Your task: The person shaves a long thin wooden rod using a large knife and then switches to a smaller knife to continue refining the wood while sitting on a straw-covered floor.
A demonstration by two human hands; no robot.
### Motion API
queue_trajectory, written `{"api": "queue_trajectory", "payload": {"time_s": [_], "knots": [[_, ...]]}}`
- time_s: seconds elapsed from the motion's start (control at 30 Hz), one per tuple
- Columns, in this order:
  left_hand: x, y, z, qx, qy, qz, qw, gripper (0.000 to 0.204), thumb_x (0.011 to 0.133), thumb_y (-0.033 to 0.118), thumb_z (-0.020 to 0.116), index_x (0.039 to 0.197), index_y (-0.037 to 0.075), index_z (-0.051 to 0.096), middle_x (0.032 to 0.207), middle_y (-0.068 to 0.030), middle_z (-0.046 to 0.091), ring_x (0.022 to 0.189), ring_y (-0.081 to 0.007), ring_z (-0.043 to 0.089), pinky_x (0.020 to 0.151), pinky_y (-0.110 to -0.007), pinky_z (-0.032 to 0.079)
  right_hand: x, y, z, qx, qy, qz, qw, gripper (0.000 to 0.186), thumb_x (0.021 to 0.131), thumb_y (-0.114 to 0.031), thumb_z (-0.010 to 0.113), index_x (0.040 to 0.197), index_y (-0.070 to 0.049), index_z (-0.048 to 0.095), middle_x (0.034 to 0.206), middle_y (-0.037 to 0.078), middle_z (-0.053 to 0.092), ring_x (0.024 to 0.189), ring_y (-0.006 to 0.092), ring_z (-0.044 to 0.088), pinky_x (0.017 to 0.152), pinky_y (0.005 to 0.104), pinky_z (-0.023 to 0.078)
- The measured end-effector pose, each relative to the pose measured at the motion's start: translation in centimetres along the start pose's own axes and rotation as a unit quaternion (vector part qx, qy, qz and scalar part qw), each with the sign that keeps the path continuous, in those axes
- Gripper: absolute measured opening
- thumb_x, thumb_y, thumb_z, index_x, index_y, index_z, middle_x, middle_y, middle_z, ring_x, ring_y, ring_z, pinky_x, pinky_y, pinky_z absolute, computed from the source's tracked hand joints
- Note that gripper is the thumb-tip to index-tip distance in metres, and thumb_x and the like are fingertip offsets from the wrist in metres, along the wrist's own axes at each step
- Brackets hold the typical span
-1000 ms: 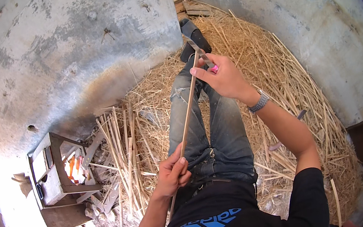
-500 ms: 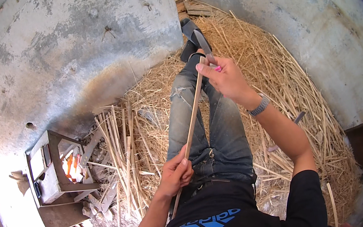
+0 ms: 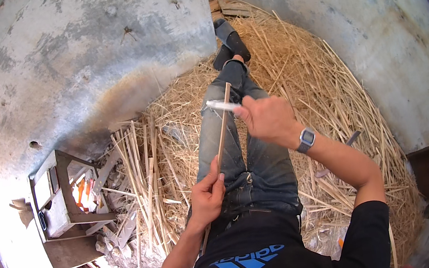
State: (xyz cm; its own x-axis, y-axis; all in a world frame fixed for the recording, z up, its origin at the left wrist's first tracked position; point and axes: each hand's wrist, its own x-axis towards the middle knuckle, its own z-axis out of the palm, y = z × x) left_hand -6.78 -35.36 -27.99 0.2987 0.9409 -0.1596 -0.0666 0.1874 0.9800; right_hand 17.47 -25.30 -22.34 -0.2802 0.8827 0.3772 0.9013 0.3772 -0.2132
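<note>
The head camera has the left hand [image 3: 208,195] just below centre frame, closed firmly round a thin wooden stick [image 3: 223,128] that slants up over the jeans [image 3: 271,164] in mid-frame. And there's the right hand [image 3: 274,121], right of centre, gripping a knife [image 3: 221,105], its blurred blade crossing the stick near the upper end, with straw [image 3: 292,62] spread across the upper right!

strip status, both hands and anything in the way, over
Left hand shut on strip. Right hand gripping knife; blurred blade crosses strip near far end, contact unclear. Legs beneath; no obstruction seen.
</note>
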Motion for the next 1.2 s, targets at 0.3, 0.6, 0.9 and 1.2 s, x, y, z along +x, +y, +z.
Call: {"api": "queue_trajectory", "payload": {"time_s": [0.3, 0.6, 0.9, 1.2], "knots": [[-0.2, -0.7, 0.5, 0.168, 0.036, 0.080, 0.982, 0.053, 0.101, -0.002, 0.055, 0.153, 0.007, 0.048, 0.065, 0.0036, 0.043, 0.058, -0.0030, 0.039, 0.054, -0.021, 0.035, 0.7, 2.0, 0.7, -0.039, 0.018, -0.005, 0.999, 0.049, 0.105, -0.048, 0.048, 0.077, -0.010, 0.059, 0.050, 0.013, 0.059, 0.043, 0.0340, 0.062, 0.041, 0.0461, 0.048], [-0.5, -0.2, 1.0, 0.230, 0.045, 0.129, 0.964, 0.052, 0.099, -0.003, 0.059, 0.149, 0.007, 0.053, 0.063, -0.0018, 0.041, 0.058, -0.0046, 0.040, 0.055, -0.023, 0.037, 2.3, 7.4, -2.0, 0.069, 0.084, 0.130, 0.986, 0.052, 0.108, -0.044, 0.047, 0.077, -0.005, 0.059, 0.055, 0.014, 0.057, 0.050, 0.0325, 0.061, 0.049, 0.0459, 0.045], [0.1, 0.7, 1.5, 0.134, -0.012, 0.075, 0.988, 0.051, 0.105, 0.005, 0.055, 0.155, 0.011, 0.046, 0.073, 0.0015, 0.053, 0.059, -0.0037, 0.040, 0.056, -0.021, 0.037, 1.2, 1.0, -1.1, 0.400, 0.067, 0.130, 0.905, 0.031, 0.101, -0.031, 0.065, 0.092, -0.001, 0.069, 0.057, 0.002, 0.045, 0.052, 0.0102, 0.042, 0.052, 0.0325, 0.035], [-0.4, 0.0, -1.3, -0.099, -0.152, -0.096, 0.979, 0.057, 0.111, 0.015, 0.047, 0.164, 0.017, 0.027, 0.074, 0.0016, 0.047, 0.055, -0.0046, 0.036, 0.048, -0.020, 0.032, 1.8, 2.7, -1.9, 0.421, 0.137, 0.121, 0.889, 0.032, 0.107, -0.028, 0.055, 0.097, 0.000, 0.066, 0.064, 0.004, 0.051, 0.054, 0.0093, 0.044, 0.053, 0.0273, 0.035]]}}
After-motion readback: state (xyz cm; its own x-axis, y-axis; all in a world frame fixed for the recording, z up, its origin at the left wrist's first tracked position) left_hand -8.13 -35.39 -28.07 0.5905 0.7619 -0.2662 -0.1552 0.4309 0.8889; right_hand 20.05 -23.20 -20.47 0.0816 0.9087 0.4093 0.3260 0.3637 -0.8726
